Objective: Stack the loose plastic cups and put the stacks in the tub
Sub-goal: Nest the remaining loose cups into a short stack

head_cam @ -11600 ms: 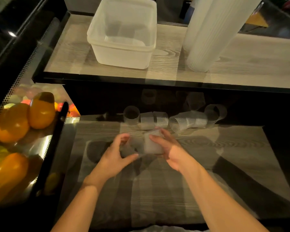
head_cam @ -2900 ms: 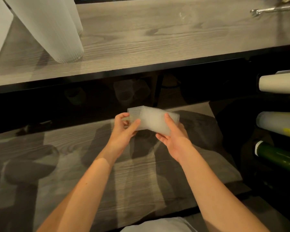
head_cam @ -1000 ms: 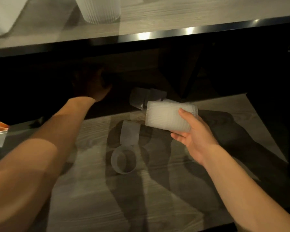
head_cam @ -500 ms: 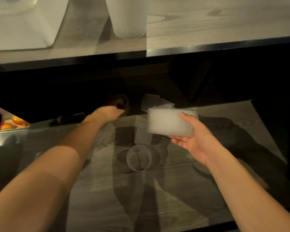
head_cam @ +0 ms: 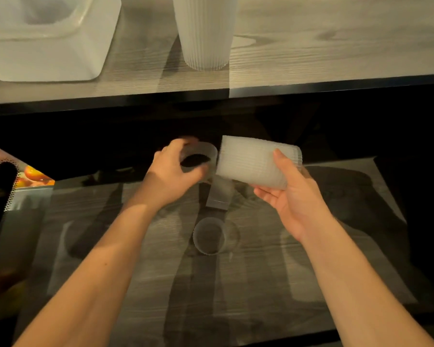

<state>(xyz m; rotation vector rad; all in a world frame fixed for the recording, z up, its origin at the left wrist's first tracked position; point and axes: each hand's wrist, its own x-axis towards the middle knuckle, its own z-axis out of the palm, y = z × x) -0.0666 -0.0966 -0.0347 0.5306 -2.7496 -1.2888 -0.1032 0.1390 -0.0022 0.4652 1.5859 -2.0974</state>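
Note:
My right hand (head_cam: 290, 199) grips a short stack of ribbed translucent cups (head_cam: 251, 162), held sideways with its open end facing left. My left hand (head_cam: 172, 175) holds a single clear cup (head_cam: 201, 156) just left of the stack's mouth, close to it. Two loose clear cups lie on the lower wooden counter (head_cam: 273, 284): one on its side (head_cam: 219, 195) under the hands, another (head_cam: 209, 235) nearer me with its mouth towards the camera. The white plastic tub (head_cam: 85, 51) stands on the upper shelf at top left.
A tall stack of white ribbed cups (head_cam: 206, 33) stands on the upper wooden shelf (head_cam: 336, 46) right of the tub. A black gap separates shelf and counter. At the left edge a perforated metal tray (head_cam: 9, 194) holds orange fruit (head_cam: 33, 174).
My left hand has come back out of the dark gap under the shelf with a single clear cup and brought it up to the stack in my right hand.

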